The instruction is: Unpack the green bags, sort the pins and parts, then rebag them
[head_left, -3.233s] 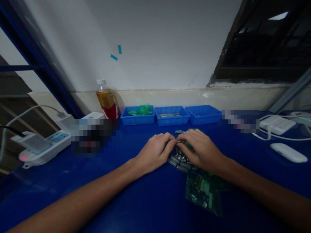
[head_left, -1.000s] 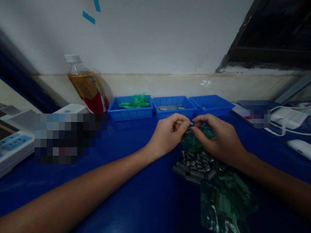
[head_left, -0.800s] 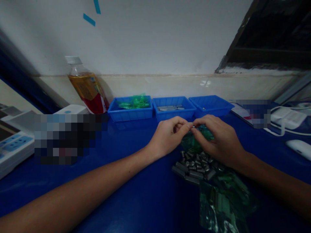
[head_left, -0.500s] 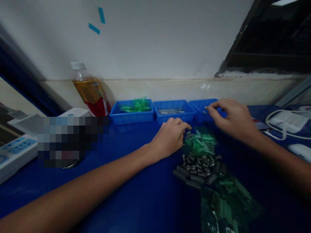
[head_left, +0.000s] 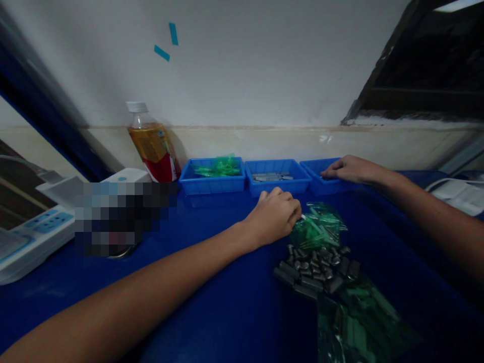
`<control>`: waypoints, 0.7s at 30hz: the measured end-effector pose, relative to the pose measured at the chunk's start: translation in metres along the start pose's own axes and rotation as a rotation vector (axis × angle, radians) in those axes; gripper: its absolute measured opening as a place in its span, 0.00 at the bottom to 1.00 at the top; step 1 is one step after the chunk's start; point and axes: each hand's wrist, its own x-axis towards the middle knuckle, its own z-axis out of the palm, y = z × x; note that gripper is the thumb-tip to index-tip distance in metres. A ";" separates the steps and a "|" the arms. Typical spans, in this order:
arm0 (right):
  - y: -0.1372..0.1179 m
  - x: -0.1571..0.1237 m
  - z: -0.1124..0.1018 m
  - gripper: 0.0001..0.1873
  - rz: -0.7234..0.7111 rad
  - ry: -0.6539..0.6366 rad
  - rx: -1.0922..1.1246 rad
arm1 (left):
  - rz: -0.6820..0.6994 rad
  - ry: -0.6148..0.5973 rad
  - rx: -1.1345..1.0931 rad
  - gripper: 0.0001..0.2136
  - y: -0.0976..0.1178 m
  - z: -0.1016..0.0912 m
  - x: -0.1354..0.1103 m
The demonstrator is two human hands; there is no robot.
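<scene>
My left hand is closed with its fingers curled down, beside a green plastic bag of slim pieces. A small pale tip shows at its fingertips; what it belongs to is unclear. My right hand reaches into the right blue bin, thumb and fingers pinched together; the bin's wall and the fingers hide what is in them. Just nearer than the green bag lies a pile of metal screws, with several dark hexagonal standoffs around it. More green bags of long pieces lie at the front.
The middle bin holds silvery bars, and the left bin green bags. A drink bottle leans at the back left. Nearby are a power strip and a blurred-out object. A white adapter lies at right.
My right hand has gone from above the right bin, with a small shiny piece at its fingertips, down into it. My left hand's fingers have curled in more. The view has shifted slightly.
</scene>
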 end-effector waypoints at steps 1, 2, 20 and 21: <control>-0.001 -0.003 0.001 0.13 -0.003 0.045 -0.041 | 0.003 0.001 0.001 0.09 0.000 0.000 0.000; -0.002 -0.007 0.002 0.14 -0.018 0.109 -0.086 | 0.003 0.002 0.001 0.08 0.001 0.000 -0.001; -0.062 -0.138 0.058 0.06 -0.658 0.492 0.008 | -0.275 0.279 -0.745 0.05 0.016 -0.014 -0.002; -0.065 -0.141 0.062 0.06 -0.668 0.485 0.001 | -0.313 0.290 -0.862 0.05 0.019 -0.015 -0.004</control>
